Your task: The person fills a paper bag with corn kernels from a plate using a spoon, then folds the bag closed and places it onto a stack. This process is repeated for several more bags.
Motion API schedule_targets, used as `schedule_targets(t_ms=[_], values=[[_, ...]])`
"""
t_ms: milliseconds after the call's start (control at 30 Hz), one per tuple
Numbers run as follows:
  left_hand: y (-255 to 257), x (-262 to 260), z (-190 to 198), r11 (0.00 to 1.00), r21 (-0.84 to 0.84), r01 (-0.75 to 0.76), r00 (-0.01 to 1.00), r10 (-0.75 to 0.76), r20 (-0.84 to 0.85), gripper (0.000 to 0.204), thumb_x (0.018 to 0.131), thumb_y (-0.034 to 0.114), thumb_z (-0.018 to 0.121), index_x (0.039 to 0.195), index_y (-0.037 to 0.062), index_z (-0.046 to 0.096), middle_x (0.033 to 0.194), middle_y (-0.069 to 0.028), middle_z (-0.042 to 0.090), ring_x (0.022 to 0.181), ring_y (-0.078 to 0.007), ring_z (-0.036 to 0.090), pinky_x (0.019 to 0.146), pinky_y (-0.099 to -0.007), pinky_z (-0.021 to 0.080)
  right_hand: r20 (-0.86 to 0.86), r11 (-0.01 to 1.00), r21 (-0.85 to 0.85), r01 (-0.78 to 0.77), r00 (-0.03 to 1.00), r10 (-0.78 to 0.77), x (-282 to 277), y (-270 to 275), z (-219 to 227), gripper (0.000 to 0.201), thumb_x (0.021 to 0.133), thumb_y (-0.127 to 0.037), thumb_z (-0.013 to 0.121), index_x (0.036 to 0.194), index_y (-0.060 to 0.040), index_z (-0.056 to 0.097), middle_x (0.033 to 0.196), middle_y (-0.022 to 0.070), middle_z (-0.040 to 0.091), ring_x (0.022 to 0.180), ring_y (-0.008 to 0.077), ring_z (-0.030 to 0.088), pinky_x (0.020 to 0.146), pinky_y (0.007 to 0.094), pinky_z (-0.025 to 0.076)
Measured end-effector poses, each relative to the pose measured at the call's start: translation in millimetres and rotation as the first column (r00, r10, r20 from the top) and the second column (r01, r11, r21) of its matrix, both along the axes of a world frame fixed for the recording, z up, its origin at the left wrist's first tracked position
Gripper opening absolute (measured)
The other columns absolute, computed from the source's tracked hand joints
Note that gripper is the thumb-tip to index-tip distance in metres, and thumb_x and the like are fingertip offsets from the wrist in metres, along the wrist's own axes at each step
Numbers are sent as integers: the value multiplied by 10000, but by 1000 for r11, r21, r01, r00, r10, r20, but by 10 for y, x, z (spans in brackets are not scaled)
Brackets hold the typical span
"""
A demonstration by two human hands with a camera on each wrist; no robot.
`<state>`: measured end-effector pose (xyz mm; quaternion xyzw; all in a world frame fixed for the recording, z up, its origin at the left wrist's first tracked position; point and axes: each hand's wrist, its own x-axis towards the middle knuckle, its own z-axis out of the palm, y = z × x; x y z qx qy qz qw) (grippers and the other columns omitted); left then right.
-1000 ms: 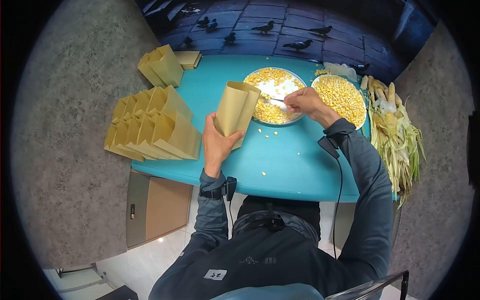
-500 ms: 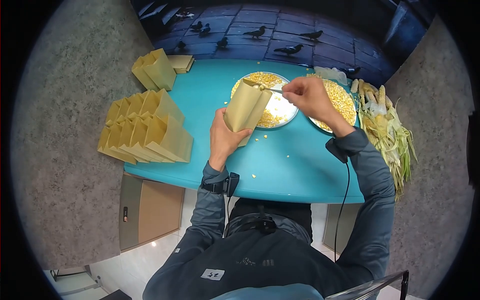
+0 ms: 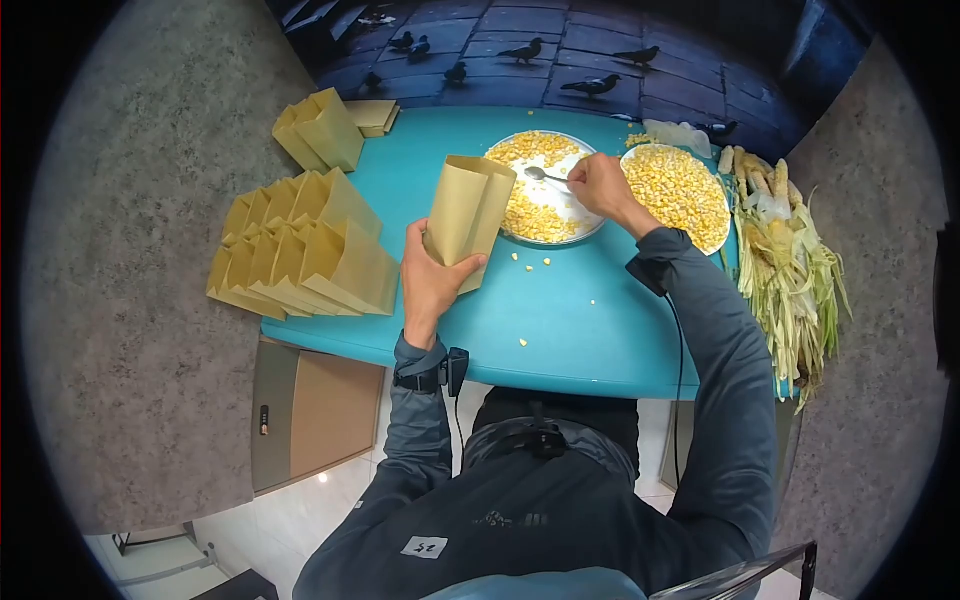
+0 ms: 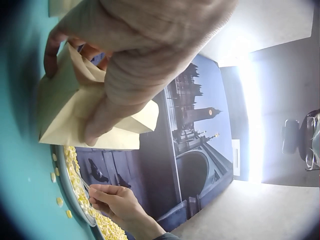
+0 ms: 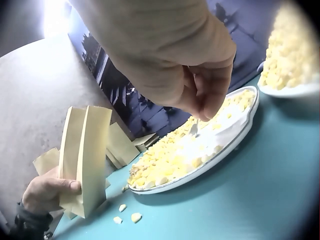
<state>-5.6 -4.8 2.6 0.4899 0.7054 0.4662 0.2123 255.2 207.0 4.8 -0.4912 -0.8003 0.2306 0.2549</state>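
Note:
My left hand (image 3: 432, 284) grips an opened brown paper bag (image 3: 468, 215) around its lower part, thumb on the near side. The bag leans slightly, its mouth upward, beside the left rim of a round plate (image 3: 560, 241). Corn kernels (image 3: 540, 148) lie over that plate, with a bare shiny patch in the middle. Above its right side my right hand (image 3: 603, 188) pinches a metal spoon (image 3: 545, 175) by the handle. The spoon's bowl is over the bare patch and carries no kernels that show. In the right wrist view the spoon (image 5: 194, 131) points down at the plate.
Several open paper bags (image 3: 300, 250) stand in rows at the left, with more bags (image 3: 320, 130) behind. A second plate heaped with kernels (image 3: 680, 200) is at the right, next to corn cobs and husks (image 3: 790, 270). A few loose kernels (image 3: 523, 342) dot the teal table (image 3: 620, 340).
Half a second ago the spoon was at the bag's mouth with kernels on it. Now my right hand has drawn it back over the plate. My left hand still holds the bag.

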Motion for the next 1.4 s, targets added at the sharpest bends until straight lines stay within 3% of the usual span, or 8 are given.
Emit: schedule_targets(t_ms=[133,433,600,833,1100,1233,1300,1400], values=[[-54,-102,-41,999,22,-25,1000,26,-14,920,676,237,1031,1401,14,511,1247,-233,733,1133,-368,737,943,-458,605,-63,996,-17,-88,994,87,-237,61,-31,106,824,-50,774,886,14,832,875,228,793,846,363,784,799,426,612],[-40,-103,17,999,-10,-42,999,42,5,955,655,268,1050,1406,4,522,1266,-212,717,1142,-319,725,943,-433,610,15,946,-143,-290,955,295,86,147,29,103,842,-45,803,925,11,827,820,94,797,724,160,748,693,321,595],[6,-14,-26,999,1,-34,999,34,18,973,648,287,1054,1411,12,517,1269,-218,718,1137,-326,730,944,-440,612,-265,762,-607,-224,962,71,70,30,101,68,915,13,769,965,40,807,831,80,772,725,130,720,691,260,606],[5,32,8,1000,5,-16,1000,16,-24,942,655,233,1046,1393,2,509,1263,-238,721,1167,-384,719,972,-461,590,-419,715,-659,-234,904,-90,205,107,276,63,919,-2,792,955,49,795,873,78,764,735,127,700,700,265,602],[204,154,23,1000,0,23,999,-23,-33,935,644,225,1047,1385,-1,522,1269,-237,716,1189,-390,705,991,-468,577,-433,873,-453,-181,901,-38,294,-218,1225,123,916,-61,820,982,41,801,876,95,775,774,139,722,717,283,613],[263,245,83,999,-4,53,998,-53,-35,927,637,221,1048,1373,-4,532,1264,-235,717,1183,-391,705,992,-468,578,-240,966,-158,-203,957,162,189,-431,1169,89,932,-39,791,967,41,779,850,79,753,740,166,706,698,311,575],[284,264,88,998,0,63,998,-63,-27,926,635,221,1048,1370,-6,533,1261,-233,717,1179,-391,706,991,-468,579,-1,844,464,-271,952,307,161,-543,1119,86,882,-4,750,964,6,775,821,156,712,785,332,714,712,432,571],[281,254,53,997,7,72,997,-72,-17,920,639,221,1047,1368,-5,534,1263,-233,717,1179,-389,707,987,-471,582,48,794,572,-209,974,221,247,-511,1004,96,860,8,748,952,22,772,822,192,684,756,348,701,686,438,542]])
